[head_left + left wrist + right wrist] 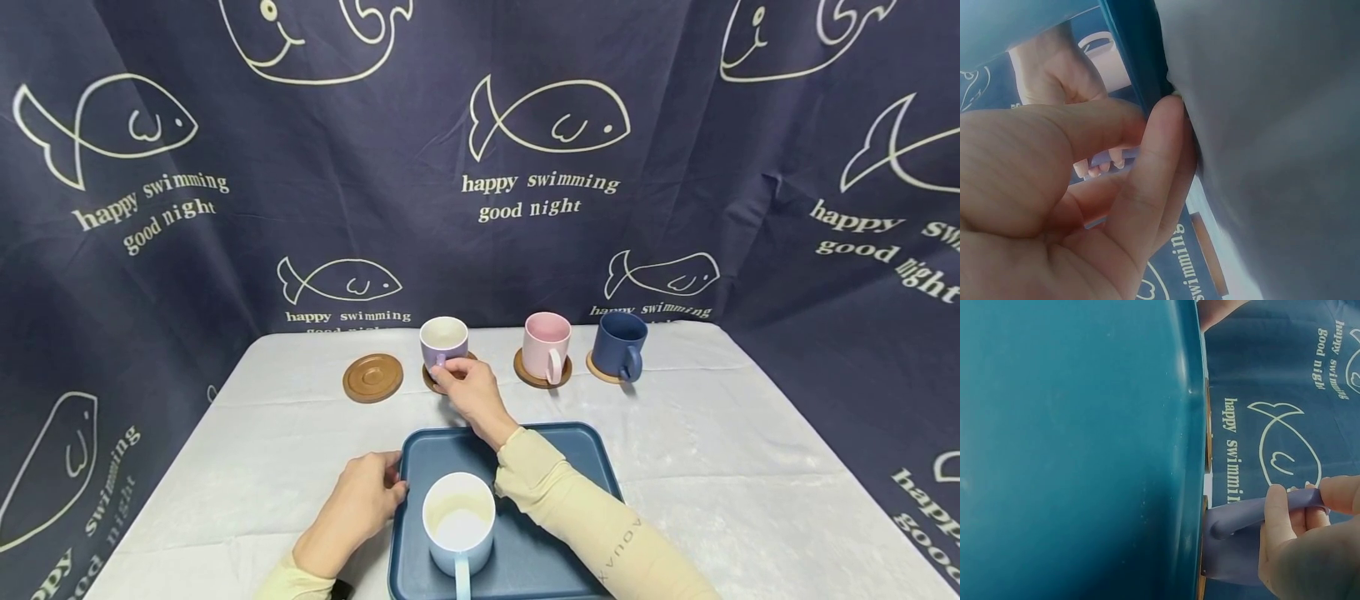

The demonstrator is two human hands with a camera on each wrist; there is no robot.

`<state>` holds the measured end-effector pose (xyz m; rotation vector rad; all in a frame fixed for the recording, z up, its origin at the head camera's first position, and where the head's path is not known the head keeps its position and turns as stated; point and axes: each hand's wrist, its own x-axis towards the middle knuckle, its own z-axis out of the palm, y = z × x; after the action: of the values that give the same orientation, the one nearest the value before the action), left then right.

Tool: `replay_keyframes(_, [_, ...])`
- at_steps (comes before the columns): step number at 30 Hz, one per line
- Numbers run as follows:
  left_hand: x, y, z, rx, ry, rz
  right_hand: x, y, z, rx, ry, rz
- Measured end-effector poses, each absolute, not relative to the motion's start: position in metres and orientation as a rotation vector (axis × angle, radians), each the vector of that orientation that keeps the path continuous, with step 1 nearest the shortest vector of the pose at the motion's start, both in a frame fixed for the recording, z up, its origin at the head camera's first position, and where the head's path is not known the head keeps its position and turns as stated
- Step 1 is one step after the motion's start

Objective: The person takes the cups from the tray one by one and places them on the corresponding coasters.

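My right hand (476,393) pinches the handle of a purple mug (431,354) with a pale inside. The mug stands upright on a wooden coaster (429,382), partly hidden by the hand. In the right wrist view, thumb and fingers close round the handle of the purple mug (1229,556). At the near side, my left hand (360,500) grips the left rim of a dark blue tray (525,567). The left wrist view shows its thumb and fingers on either side of the tray edge (1129,50). A light blue mug (446,557) stands on the tray, handle toward me.
Left of the purple mug lies a bare wooden coaster (372,377). To the right, a pink mug (542,354) and a navy mug (611,346) stand on their own coasters. A white cloth (720,467) covers the table; a fish-print curtain (420,208) hangs behind it.
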<state>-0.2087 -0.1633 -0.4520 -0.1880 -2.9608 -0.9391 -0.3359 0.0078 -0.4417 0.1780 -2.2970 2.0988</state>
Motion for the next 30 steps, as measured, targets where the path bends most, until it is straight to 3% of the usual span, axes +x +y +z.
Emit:
replay_keyframes(22, [-0.209,-0.163,-0.453,-0.191,-2.968,-0.937,-0.333,0.008,-0.436,0.151,-2.36,2.034])
replay_keyframes(30, [-0.209,-0.163,-0.455,-0.21,-2.957,-0.933,-0.328,0.021,-0.427,0.137,-2.564,1.807])
